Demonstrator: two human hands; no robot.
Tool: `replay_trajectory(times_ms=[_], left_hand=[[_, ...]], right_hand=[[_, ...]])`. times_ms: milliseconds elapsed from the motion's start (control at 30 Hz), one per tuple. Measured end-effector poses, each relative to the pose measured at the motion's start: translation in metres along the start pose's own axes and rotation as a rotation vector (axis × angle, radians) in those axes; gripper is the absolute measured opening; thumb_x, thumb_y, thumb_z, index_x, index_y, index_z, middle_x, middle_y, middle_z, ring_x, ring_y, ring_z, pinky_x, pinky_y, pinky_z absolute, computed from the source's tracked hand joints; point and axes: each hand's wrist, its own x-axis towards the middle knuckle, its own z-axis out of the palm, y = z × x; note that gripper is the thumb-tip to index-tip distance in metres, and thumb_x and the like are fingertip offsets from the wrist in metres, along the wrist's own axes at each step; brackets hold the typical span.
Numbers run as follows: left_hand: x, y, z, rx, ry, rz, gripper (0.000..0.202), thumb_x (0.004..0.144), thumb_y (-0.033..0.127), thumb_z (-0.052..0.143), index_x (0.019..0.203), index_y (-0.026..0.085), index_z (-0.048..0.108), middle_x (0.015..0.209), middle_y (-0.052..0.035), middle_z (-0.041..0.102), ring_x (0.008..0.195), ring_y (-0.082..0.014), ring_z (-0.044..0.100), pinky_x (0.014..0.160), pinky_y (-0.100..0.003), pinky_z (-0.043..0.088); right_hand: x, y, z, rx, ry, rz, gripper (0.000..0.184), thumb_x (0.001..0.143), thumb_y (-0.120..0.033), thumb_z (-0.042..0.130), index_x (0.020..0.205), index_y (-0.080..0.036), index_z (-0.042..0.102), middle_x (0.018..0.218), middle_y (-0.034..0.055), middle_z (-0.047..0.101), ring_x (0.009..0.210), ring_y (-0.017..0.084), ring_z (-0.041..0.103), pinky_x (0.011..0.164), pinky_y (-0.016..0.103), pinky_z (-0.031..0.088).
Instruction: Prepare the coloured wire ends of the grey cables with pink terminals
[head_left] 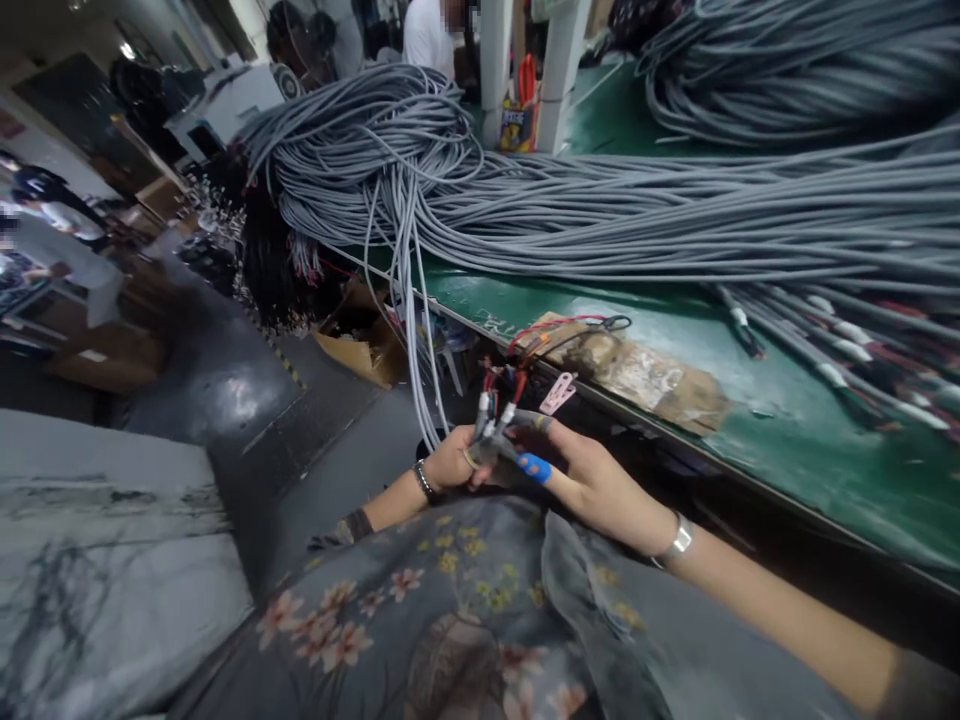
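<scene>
Close in front of my body, my left hand (452, 460) is closed around the ends of several grey cables (421, 360). White-wrapped tips (486, 410) and thin red and dark wires (517, 385) stick up above the fingers. My right hand (592, 480), with blue tape on a finger and grey covers on others, pinches at the same cable ends from the right. What exactly its fingertips grip is hard to make out. A pink clip (558, 393) sits just beyond the right fingers, at the bench edge.
A large heap of grey cables (600, 215) runs along the green bench (487, 290). A taped brown cardboard piece (652, 385) lies at its front edge. Below stands an open carton (360, 350). A marbled white surface (112, 540) is at left; people work farther back.
</scene>
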Motion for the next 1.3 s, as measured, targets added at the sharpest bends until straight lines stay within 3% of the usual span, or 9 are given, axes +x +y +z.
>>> replay_trajectory(times_ms=[200, 400, 567, 667, 767, 900, 1100, 1300], left_hand=[[-0.01, -0.006, 0.0, 0.034, 0.105, -0.13, 0.072, 0.057, 0.085, 0.052, 0.05, 0.014, 0.043, 0.039, 0.0008, 0.041, 0.034, -0.006, 0.036, 0.039, -0.02, 0.03], [-0.006, -0.014, 0.002, 0.011, 0.078, -0.159, 0.069, 0.054, 0.079, 0.062, 0.054, 0.011, 0.053, 0.049, -0.003, 0.053, 0.044, -0.0079, 0.045, 0.046, -0.021, 0.035], [0.008, -0.014, 0.001, -0.308, 0.403, -0.01, 0.064, 0.056, 0.072, 0.068, 0.075, 0.012, 0.06, 0.075, -0.0084, 0.065, 0.067, -0.0151, 0.061, 0.063, -0.025, 0.047], [0.017, -0.004, 0.009, -0.373, 0.309, 0.058, 0.059, 0.062, 0.065, 0.069, 0.087, 0.012, 0.062, 0.088, -0.0112, 0.066, 0.079, -0.0187, 0.063, 0.067, -0.027, 0.048], [0.021, 0.005, 0.019, -0.215, 0.225, 0.038, 0.056, 0.061, 0.06, 0.072, 0.084, 0.011, 0.06, 0.069, -0.0049, 0.062, 0.059, -0.0122, 0.056, 0.056, -0.024, 0.045], [0.016, 0.007, 0.026, -0.118, 0.286, -0.037, 0.055, 0.057, 0.06, 0.074, 0.075, 0.013, 0.052, 0.054, 0.0023, 0.051, 0.043, -0.006, 0.043, 0.042, -0.019, 0.034], [0.008, 0.003, 0.024, -0.095, 0.356, -0.116, 0.055, 0.06, 0.063, 0.069, 0.068, 0.014, 0.048, 0.048, 0.0006, 0.053, 0.039, -0.0083, 0.049, 0.039, -0.018, 0.034], [0.009, 0.003, 0.023, -0.191, 0.411, -0.136, 0.052, 0.052, 0.055, 0.078, 0.06, 0.012, 0.049, 0.054, -0.0015, 0.057, 0.045, -0.009, 0.053, 0.044, -0.019, 0.041]], right_hand=[[0.004, 0.015, 0.016, 0.082, -0.008, 0.131, 0.035, 0.085, -0.051, 0.05, 0.085, -0.016, 0.055, 0.074, 0.0056, 0.063, 0.064, 0.016, 0.056, 0.06, 0.029, 0.045], [0.008, 0.022, 0.022, 0.174, 0.105, 0.189, 0.036, 0.079, -0.052, 0.058, 0.073, -0.016, 0.057, 0.066, 0.0039, 0.06, 0.061, 0.015, 0.052, 0.058, 0.027, 0.043], [0.008, 0.017, 0.017, 0.183, 0.031, 0.151, 0.041, 0.077, -0.056, 0.057, 0.069, -0.017, 0.059, 0.069, 0.0056, 0.063, 0.062, 0.017, 0.053, 0.06, 0.03, 0.044], [0.009, 0.016, 0.018, 0.277, 0.032, 0.188, 0.039, 0.072, -0.056, 0.062, 0.07, -0.017, 0.057, 0.073, 0.0059, 0.064, 0.063, 0.017, 0.056, 0.062, 0.031, 0.047], [0.009, 0.017, 0.021, 0.485, 0.059, 0.328, 0.041, 0.065, -0.054, 0.069, 0.077, -0.018, 0.052, 0.067, 0.0029, 0.063, 0.057, 0.015, 0.058, 0.057, 0.03, 0.049], [0.008, 0.016, 0.021, 0.647, 0.001, 0.462, 0.046, 0.06, -0.052, 0.072, 0.082, -0.018, 0.048, 0.069, 0.0014, 0.064, 0.055, 0.013, 0.059, 0.052, 0.026, 0.047], [0.004, 0.014, 0.015, 0.495, 0.077, 0.471, 0.046, 0.06, -0.056, 0.07, 0.073, -0.017, 0.049, 0.057, -0.0009, 0.056, 0.048, 0.01, 0.049, 0.049, 0.024, 0.042], [0.006, 0.019, 0.018, 0.408, 0.16, 0.409, 0.052, 0.056, -0.06, 0.074, 0.076, -0.018, 0.051, 0.065, 0.0029, 0.059, 0.058, 0.013, 0.052, 0.054, 0.027, 0.044]])
